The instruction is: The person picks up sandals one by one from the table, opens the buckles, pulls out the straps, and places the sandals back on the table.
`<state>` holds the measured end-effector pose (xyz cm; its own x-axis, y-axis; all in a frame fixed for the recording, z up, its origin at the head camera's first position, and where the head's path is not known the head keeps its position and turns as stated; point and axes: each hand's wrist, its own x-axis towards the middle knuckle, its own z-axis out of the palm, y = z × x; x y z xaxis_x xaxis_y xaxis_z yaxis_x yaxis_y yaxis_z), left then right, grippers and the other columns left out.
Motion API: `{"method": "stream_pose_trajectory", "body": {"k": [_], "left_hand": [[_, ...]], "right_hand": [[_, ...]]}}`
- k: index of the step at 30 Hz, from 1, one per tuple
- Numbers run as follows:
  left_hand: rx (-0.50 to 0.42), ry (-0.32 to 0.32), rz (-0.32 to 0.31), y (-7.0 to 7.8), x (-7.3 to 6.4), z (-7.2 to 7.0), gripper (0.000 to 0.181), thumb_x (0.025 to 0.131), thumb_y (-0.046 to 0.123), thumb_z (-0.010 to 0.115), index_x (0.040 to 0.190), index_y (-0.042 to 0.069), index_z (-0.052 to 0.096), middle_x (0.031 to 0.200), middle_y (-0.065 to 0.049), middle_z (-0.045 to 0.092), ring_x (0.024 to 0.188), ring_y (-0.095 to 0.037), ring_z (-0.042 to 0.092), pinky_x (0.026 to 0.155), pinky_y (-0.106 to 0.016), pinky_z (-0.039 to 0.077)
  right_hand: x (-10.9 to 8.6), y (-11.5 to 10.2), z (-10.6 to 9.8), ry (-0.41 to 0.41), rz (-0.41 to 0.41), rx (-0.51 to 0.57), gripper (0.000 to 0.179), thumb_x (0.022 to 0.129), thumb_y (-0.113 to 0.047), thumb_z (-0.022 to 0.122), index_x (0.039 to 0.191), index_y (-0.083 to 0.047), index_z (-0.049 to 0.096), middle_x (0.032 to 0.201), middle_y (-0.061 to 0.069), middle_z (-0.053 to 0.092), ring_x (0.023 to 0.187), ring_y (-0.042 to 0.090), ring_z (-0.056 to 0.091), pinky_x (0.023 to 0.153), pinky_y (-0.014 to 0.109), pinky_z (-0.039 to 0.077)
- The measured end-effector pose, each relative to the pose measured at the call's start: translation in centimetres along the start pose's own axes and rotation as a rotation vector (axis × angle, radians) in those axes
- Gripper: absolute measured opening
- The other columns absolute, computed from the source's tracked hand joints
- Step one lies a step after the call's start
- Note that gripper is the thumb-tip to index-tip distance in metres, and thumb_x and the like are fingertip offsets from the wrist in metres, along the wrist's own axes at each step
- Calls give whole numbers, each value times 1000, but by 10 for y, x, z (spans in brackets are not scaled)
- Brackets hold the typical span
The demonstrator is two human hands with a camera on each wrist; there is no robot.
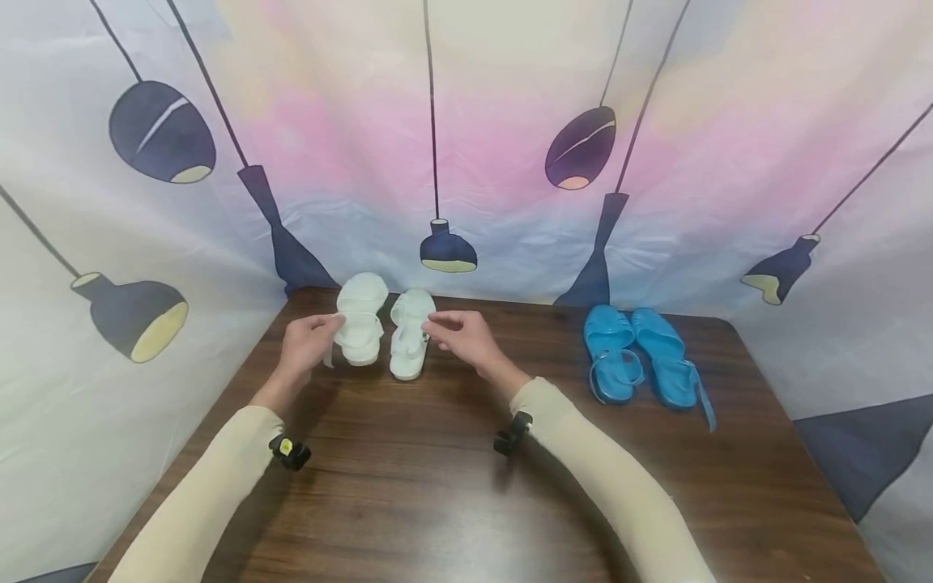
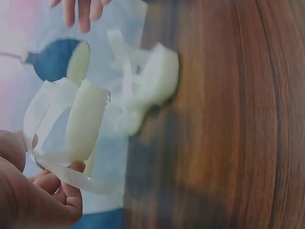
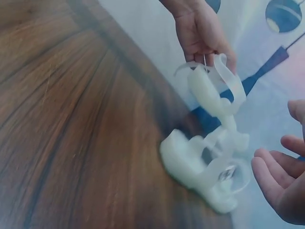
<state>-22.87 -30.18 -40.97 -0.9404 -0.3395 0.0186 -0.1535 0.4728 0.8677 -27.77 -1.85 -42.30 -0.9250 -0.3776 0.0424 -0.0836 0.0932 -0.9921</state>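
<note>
In the head view my left hand (image 1: 303,346) pinches the ankle strap of a white sandal (image 1: 362,293). The left wrist view shows thumb and fingers round that strap at the sandal's heel, with the loose strap end (image 2: 90,182) hanging past the fingertips and the heel held above the table. Beside it on the right, a second white sandal (image 1: 406,364) rests sole-down on the wood. My right hand (image 1: 470,338) is at this sandal's right side, fingers loosely bent and holding nothing; in the right wrist view a gap separates the fingers (image 3: 267,179) from its straps.
A pair of blue sandals, one on the left (image 1: 612,380) and one on the right (image 1: 670,364), sits toward the table's right side. The brown wooden table (image 1: 408,486) meets a fabric backdrop (image 1: 503,146) printed with lamps at its back edge.
</note>
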Motion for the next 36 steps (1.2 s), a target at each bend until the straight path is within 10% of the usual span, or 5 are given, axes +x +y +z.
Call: {"method": "stream_pose_trajectory", "body": {"k": [12, 24, 36], "left_hand": [[-97, -96, 15, 41, -37, 17, 53, 102, 38, 59, 133, -5, 63, 130, -24, 65, 104, -20, 60, 77, -17, 49], [-207, -199, 49, 55, -69, 50, 45, 102, 30, 64, 129, -5, 65, 110, -21, 74, 74, -6, 65, 61, -23, 54], [-229, -273, 145, 64, -92, 85, 36, 102, 22, 65, 125, -6, 67, 114, -22, 73, 82, -6, 66, 67, -24, 54]], "right_hand": [[-24, -29, 6, -85, 3, 1, 48, 96, -31, 73, 134, -2, 65, 124, 14, 72, 110, 43, 68, 81, 32, 61], [-47, -13, -4, -47, -11, 28, 39, 98, -24, 71, 129, 0, 69, 120, 18, 72, 92, 24, 76, 85, 41, 61], [-78, -3, -36, 62, -38, -3, 24, 94, -12, 76, 115, -1, 75, 115, 17, 73, 88, 19, 74, 85, 50, 60]]}}
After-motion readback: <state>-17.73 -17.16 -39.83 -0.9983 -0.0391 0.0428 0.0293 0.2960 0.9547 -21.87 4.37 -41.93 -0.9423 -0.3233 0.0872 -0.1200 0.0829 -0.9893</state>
